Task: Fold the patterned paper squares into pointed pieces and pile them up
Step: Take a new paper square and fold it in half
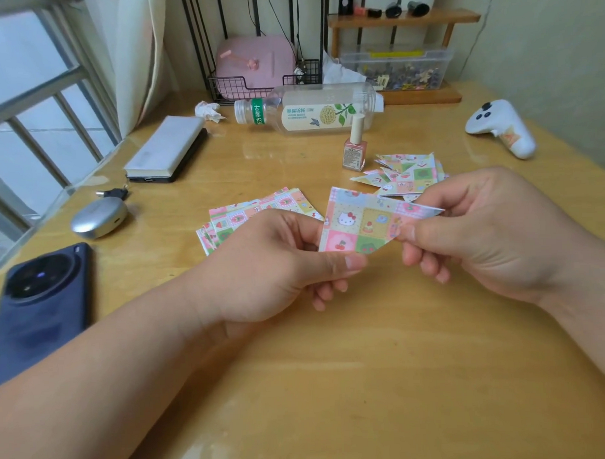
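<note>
Both hands pinch one patterned paper square [359, 224] mid-fold above desk [333, 365] centre: left hand [278, 264] fingers at bottom-left, right hand [479, 230] at right point. Align edges squarely before creasing. Finished pile [405, 174] behind.

A home desk by a curtained window [43, 101], cluttered with nail polish [355, 148], phone [39, 307], tea bottle [310, 110].
</note>
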Tool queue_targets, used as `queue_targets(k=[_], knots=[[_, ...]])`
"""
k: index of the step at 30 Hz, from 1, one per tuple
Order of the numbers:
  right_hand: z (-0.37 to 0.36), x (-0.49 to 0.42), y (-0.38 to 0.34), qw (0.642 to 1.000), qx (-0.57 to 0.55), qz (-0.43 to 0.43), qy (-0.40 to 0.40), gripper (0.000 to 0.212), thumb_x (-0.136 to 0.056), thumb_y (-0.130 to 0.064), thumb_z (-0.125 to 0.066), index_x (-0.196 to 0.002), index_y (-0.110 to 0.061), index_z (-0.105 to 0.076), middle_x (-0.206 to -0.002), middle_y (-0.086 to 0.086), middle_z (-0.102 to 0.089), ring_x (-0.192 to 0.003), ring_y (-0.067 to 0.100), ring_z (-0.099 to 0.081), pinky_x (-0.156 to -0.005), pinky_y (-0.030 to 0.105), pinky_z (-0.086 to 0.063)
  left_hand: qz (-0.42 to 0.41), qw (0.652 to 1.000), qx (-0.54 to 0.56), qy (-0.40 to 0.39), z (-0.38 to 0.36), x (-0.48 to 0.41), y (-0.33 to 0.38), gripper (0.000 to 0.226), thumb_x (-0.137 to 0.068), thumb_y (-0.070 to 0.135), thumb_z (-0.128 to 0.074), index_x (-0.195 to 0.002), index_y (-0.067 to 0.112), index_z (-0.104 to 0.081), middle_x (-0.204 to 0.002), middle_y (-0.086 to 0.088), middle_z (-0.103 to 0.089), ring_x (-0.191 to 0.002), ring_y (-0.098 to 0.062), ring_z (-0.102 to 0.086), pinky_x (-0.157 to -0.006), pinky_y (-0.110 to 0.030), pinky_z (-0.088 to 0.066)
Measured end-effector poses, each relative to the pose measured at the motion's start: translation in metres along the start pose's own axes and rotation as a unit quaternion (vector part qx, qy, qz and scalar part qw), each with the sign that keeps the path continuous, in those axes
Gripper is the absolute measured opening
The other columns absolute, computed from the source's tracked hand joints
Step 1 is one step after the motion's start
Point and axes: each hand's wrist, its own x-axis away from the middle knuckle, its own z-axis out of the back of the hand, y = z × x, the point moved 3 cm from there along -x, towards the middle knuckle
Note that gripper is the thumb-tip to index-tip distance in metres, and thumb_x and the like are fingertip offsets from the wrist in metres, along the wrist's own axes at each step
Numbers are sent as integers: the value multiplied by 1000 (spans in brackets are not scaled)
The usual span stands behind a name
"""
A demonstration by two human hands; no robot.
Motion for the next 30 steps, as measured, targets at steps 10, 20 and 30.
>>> queue_targets(k=[10, 20, 30], knots=[[43, -12, 0, 978, -150, -16, 141, 12, -80, -4, -67, -68, -2, -64, -50, 6, -59, -43, 16, -47, -37, 20, -36, 15, 998, 67, 17, 3, -1, -1, 13, -74, 9, -77, -64, 14, -73, -61, -6, -60, -49, -13, -52, -48, -22, -47], [-30, 6, 4, 994, -104, 21, -21, 15, -81, -15, -77, -73, -3, -71, -61, 10, -66, -50, 20, -57, -42, 30, -47, -15, 998, 55, 36, -4, 0, -3, 10, -77, 16, -72, -76, 7, -74, -63, -8, -61, -50, -15, -51, -45, -24, -41], [-29, 9, 1, 999, -35, 30, 13, 16, -85, -16, -74, -77, -3, -69, -51, 6, -58, -44, 18, -51, -37, 28, -41, -18, 997, 56, 58, -12, -1, -1, 15, -74, 13, -65, -60, 16, -71, -58, -9, -57, -47, -17, -48, -44, -25, -38]])
